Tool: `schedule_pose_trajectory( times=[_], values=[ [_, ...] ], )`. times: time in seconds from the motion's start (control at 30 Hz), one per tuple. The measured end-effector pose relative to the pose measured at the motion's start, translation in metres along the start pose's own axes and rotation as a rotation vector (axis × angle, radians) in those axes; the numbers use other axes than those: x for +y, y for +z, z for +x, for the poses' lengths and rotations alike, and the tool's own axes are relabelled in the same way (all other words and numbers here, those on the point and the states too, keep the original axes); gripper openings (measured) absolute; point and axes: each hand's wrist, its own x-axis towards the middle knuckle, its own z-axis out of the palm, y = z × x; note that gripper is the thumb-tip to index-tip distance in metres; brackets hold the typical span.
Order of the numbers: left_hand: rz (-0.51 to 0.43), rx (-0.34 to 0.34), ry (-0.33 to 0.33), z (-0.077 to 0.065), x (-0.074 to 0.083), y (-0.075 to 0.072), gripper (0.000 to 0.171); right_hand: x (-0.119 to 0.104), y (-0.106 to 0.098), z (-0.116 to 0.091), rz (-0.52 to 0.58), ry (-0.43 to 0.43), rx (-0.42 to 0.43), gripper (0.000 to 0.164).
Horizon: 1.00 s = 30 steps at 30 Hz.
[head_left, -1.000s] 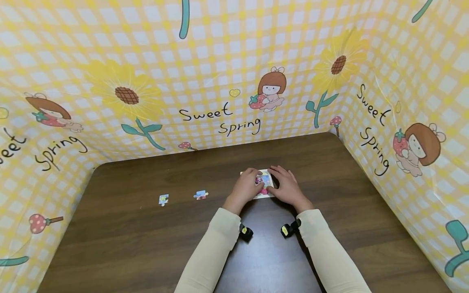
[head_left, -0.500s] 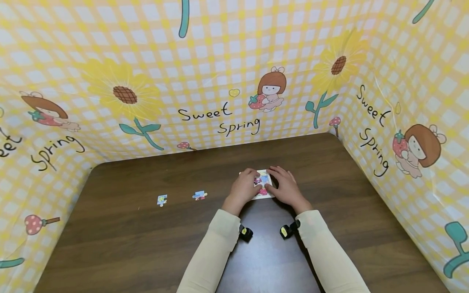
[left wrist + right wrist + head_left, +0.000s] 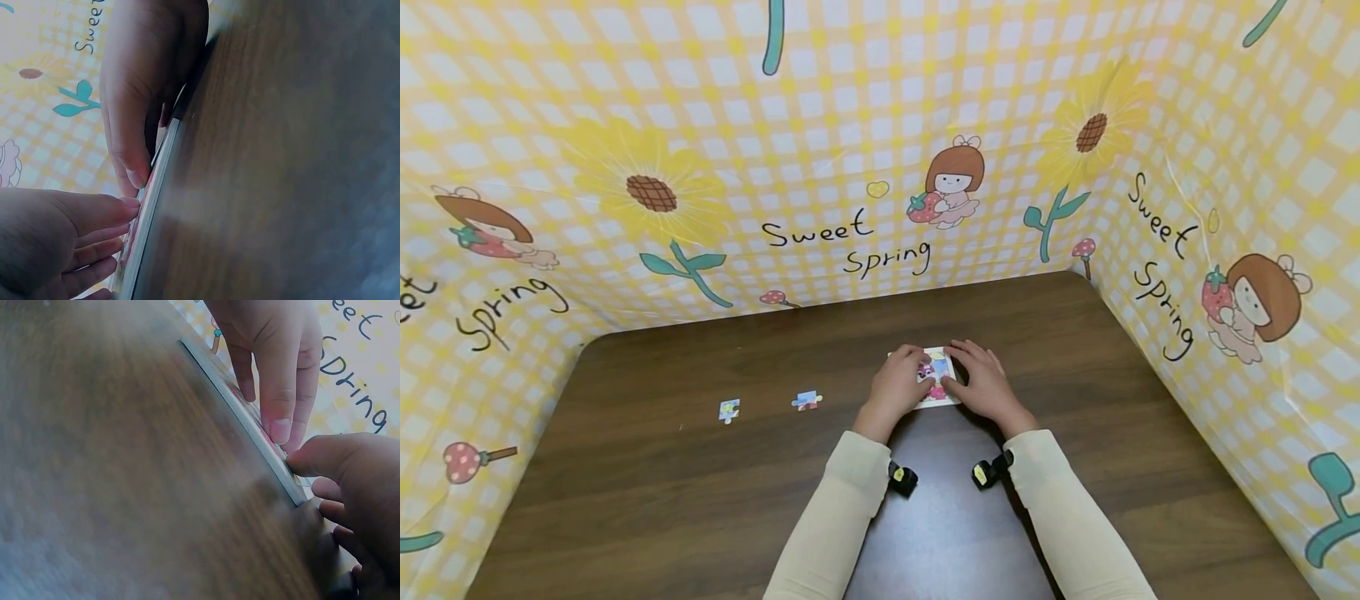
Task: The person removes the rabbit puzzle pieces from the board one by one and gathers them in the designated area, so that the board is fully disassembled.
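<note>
The table (image 3: 647,492) is dark brown with streaked wood grain, rounded far corners and a pale sheen toward the near side. A white-rimmed puzzle board (image 3: 942,403) with a pink and blue picture lies flat on it, partly covered. Off to its left lie two loose pieces, a mostly blue one (image 3: 807,401) and a blue-and-yellow one (image 3: 728,410), set apart.
</note>
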Motion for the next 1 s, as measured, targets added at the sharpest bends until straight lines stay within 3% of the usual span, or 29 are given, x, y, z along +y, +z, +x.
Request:
schedule_pose_trajectory(
  times=[0.13, 0.43, 1.0],
  values=[
    [-0.011, 0.011, 0.002, 0.0001, -0.0014, 0.0008, 0.037, 0.0001, -0.0003, 0.0007, 0.003, -0.007, 0.009, 0.054],
    [-0.019, 0.038, 0.005, 0.0008, -0.0037, 0.0008, 0.037, -0.0037, -0.0046, 0.0047, -0.017, 0.042, -0.063, 0.056],
    [-0.039, 0.038, 0.009, -0.0001, -0.0041, 0.0065, 0.035, -0.0040, -0.0038, 0.0012, -0.012, 0.056, -0.061, 0.055]
  ],
)
